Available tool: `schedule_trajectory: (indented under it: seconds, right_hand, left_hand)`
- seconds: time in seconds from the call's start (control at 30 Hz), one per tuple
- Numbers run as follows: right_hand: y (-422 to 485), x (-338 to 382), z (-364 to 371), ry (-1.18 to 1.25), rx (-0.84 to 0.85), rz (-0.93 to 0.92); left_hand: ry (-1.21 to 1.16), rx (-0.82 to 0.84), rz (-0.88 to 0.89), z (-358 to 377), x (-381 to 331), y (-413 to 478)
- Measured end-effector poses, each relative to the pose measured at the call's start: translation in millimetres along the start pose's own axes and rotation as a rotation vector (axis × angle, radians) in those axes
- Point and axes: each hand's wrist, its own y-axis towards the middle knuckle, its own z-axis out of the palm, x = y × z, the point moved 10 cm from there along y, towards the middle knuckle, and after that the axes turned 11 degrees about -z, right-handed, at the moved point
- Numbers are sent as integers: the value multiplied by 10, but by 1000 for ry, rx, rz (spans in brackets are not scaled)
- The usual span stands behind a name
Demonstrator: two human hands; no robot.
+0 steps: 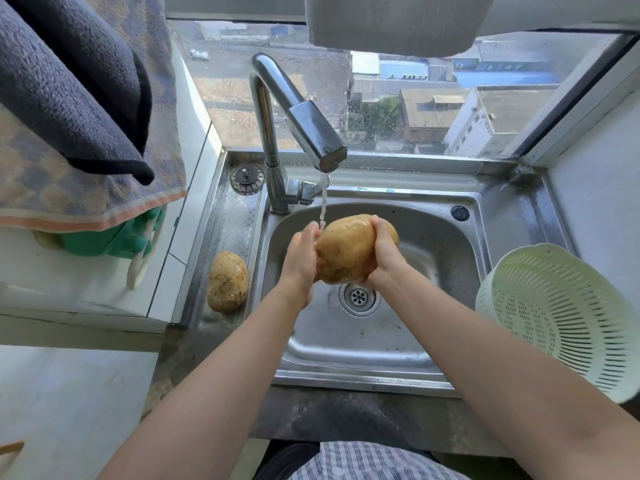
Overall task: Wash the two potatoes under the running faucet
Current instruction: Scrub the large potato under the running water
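Both hands cup the large potato (349, 249) over the sink (433, 230) basin: left hand (300, 259) at nine o'clock, right hand (382, 252) at three, under the faucet (311, 133) stream. The second potato (227, 281) lies on the left ledge. The white colander (561, 317) sits empty at right.

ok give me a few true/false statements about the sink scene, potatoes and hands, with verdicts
1. Both hands, left hand and right hand, hold one potato. True.
2. The faucet is off. False: water runs from it.
3. The second potato lies in the basin. False: it rests on the sink ledge, left of the basin.
4. A white colander sits right of the sink. True.
5. The drain is plugged. False: its holes show.
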Motion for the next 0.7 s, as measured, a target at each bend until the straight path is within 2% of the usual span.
schedule_trajectory:
  seconds: [0.1, 0.23, 0.3, 0.4, 0.47, 0.7]
  right_hand:
    - [2, 90, -187, 24, -73, -32]
    - [35, 89, -241, 40, -87, -37]
    - [16, 120, -235, 33, -73, -52]
    - [23, 174, -200, -28, -16, -120]
    - [-20, 205, -66, -80, 66, -183]
    - [-128, 284, 398, -349, 228, -305]
  left_hand:
    - [194, 74, 19, 282, 13, -56]
    - [349, 1, 86, 351, -123, -37]
    - [426, 5, 36, 348, -123, -13]
    - [339, 79, -192, 251, 44, -22]
    - [266, 101, -271, 145, 115, 10]
    - [2, 200, -272, -68, 187, 32]
